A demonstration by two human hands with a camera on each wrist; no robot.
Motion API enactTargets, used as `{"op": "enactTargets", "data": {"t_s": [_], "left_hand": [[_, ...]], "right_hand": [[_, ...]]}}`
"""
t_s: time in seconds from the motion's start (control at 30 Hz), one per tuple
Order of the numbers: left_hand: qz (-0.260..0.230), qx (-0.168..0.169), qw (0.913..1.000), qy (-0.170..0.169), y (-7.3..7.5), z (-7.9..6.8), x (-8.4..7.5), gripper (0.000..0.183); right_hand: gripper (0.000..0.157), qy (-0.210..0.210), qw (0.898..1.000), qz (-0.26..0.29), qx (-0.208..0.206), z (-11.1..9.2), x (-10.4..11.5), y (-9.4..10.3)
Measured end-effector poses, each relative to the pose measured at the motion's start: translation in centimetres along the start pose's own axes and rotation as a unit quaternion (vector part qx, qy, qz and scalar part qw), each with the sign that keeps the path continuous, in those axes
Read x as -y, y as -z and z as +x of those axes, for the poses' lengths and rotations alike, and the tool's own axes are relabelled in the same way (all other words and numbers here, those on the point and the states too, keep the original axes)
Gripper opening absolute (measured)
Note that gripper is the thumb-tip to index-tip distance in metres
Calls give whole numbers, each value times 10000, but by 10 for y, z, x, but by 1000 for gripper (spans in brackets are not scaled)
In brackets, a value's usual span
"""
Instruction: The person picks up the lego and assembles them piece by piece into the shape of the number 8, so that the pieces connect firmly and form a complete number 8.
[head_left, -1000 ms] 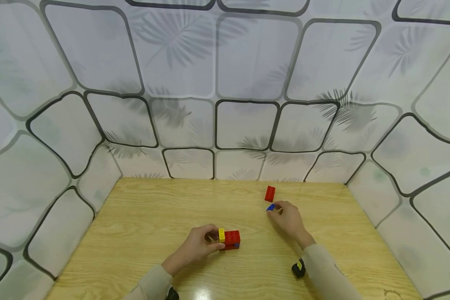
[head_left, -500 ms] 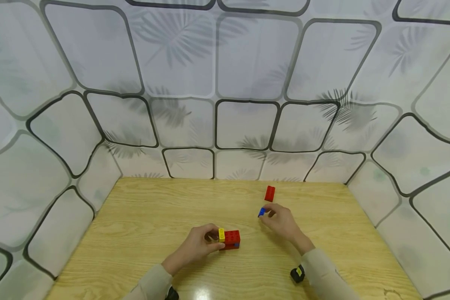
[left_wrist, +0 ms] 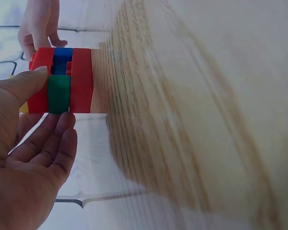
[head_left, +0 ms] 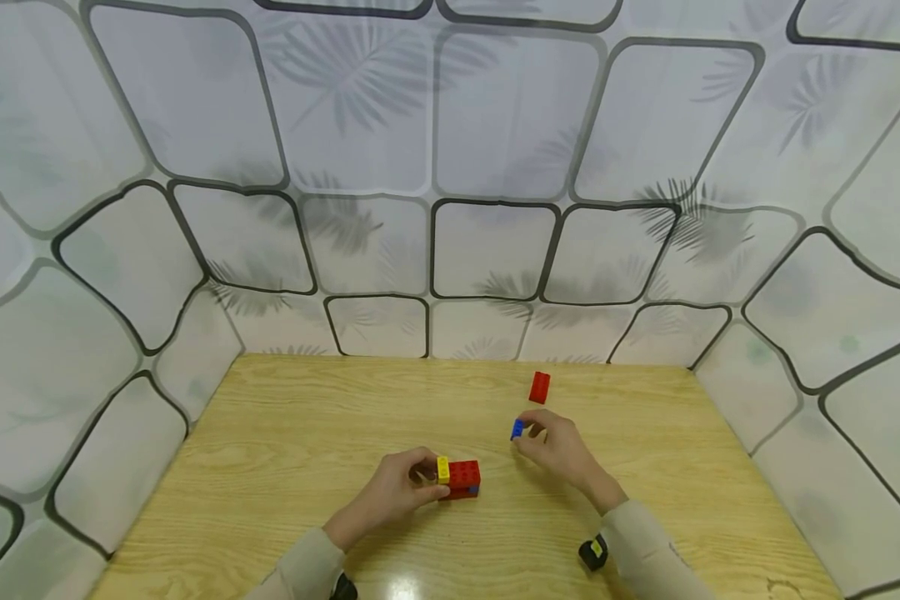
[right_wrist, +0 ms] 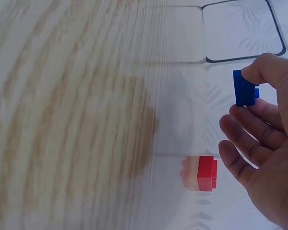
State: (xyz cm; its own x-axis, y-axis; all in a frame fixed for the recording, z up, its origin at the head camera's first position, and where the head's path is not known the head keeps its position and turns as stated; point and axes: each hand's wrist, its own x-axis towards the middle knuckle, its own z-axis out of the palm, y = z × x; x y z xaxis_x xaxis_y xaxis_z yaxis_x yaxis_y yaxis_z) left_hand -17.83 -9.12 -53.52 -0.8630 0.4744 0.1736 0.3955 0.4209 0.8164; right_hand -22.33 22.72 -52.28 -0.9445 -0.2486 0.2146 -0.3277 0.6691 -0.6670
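R hand (head_left: 562,450): moved L vs 1 s ago, pinching small blue plastic brick (head_left: 517,429).
Gap: narrower; brick nearer stack, not joined.
L hand (head_left: 396,490): unmoved, gripping multicol. plastic brick stack (head_left: 463,476).
Loose red plastic brick (head_left: 540,387): same spot, far side of wood-grain table (head_left: 307,433).

Table, one, with a glossy, pale yellow wood-grain top (head_left: 307,417); bright patch of reflected light (head_left: 402,589) at the near side, faint curved mark (head_left: 783,587) at the near right, as seen from where I stand. Lying on it: one oblong red studded toy brick (head_left: 540,387), toward the far edge, right of centre. Also on it, near the middle: one stack of studded toy bricks (head_left: 465,475), red base, blue-and-green middle course, red above, yellow topmost at the left end.
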Motion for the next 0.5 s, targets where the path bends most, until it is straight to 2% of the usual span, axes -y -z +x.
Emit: {"op": "enactTargets", "data": {"t_s": [0.3,0.5], "left_hand": [[20,-1,10000,4,0,0,0,26],[-9,-4,10000,-14,0,0,0,26]], "right_hand": [[33,325,9993,165,69,-3,8,0],[35,346,9987,346,143,-6,16,0]]}}
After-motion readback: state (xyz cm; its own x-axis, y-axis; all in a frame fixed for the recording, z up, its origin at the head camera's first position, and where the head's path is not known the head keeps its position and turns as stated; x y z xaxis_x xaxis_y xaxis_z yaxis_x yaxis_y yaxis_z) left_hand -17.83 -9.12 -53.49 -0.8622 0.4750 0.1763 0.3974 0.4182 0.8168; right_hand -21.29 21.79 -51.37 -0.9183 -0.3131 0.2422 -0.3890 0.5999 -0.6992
